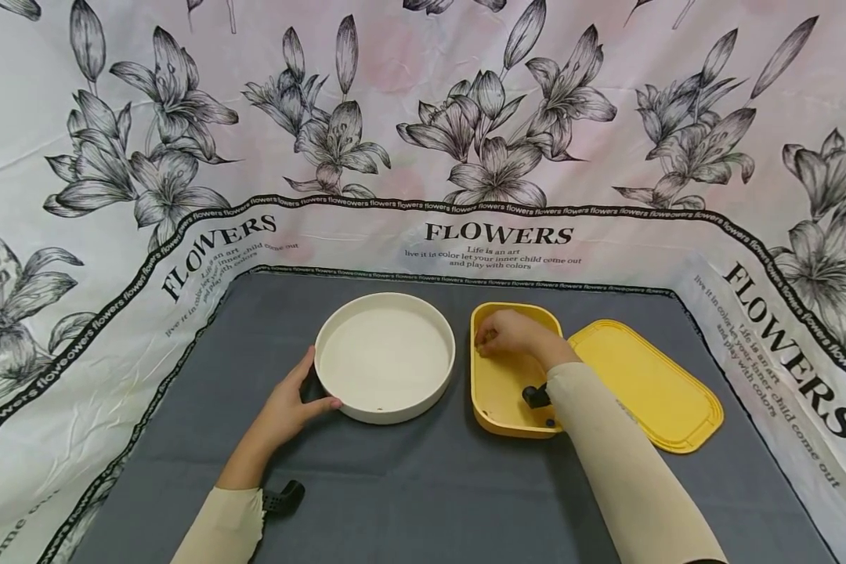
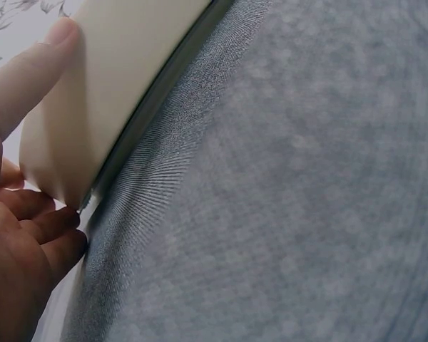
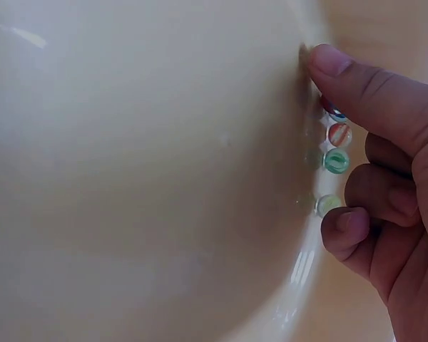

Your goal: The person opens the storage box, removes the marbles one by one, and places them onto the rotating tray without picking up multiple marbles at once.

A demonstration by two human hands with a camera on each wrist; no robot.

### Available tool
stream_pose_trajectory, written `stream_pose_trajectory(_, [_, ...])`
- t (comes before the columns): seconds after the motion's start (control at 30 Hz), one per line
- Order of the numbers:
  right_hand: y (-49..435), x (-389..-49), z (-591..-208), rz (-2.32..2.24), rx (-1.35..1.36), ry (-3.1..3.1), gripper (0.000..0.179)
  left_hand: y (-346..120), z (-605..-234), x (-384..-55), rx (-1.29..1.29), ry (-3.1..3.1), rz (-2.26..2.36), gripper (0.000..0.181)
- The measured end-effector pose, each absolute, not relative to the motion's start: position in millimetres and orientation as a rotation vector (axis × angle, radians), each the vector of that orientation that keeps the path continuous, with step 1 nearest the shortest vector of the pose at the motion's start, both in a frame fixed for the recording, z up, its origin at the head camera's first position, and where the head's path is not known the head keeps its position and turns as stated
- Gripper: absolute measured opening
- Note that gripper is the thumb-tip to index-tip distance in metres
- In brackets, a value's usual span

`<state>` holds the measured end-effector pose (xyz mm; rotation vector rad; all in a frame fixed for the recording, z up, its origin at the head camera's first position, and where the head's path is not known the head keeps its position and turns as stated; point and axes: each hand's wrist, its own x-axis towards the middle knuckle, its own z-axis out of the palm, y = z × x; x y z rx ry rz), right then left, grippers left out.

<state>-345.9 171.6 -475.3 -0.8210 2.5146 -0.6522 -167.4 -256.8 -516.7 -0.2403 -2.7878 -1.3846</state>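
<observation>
At the left side of the round cream-white tray (image 1: 388,352), my left hand (image 1: 287,410) grips its wall. In the left wrist view the thumb (image 2: 46,60) lies against the tray's outer wall, and the other fingers curl at its lower edge. My right hand (image 1: 513,337) reaches down inside a yellow rectangular container (image 1: 489,384), its fingers curled. Beside those fingers several glass marbles, one green-striped (image 3: 336,161) and one orange-striped (image 3: 339,134), line the container's edge. A dark red-and-blue marble (image 3: 335,109) sits partly hidden under the thumb; I cannot tell whether it is pinched.
A yellow lid (image 1: 648,384) lies to the right of the container, partly behind the right sleeve. Small dark marbles (image 1: 550,423) show in the container's near corner. Grey cloth (image 1: 409,493) covers the table, and a flower-printed white cloth (image 1: 493,251) borders it at the back.
</observation>
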Motion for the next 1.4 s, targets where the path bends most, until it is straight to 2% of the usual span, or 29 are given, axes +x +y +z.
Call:
stream_pose_trajectory(0.27, [173, -343, -469, -0.689, -0.799, 2.564, 0.007, -257, -517, -167, -0.235, -2.794, -1.398, 0.122])
stream_pose_trajectory(0.7, [185, -332, -441, -0.879, -0.746, 2.676, 0.017, -256, -518, -165, -0.221, -2.799, -1.398, 0.123])
stream_pose_trajectory(1.4, [160, -326, -415, -1.015, -0.783, 2.684, 0.016, -257, -519, -167, -0.27, -2.759, -1.476, 0.121])
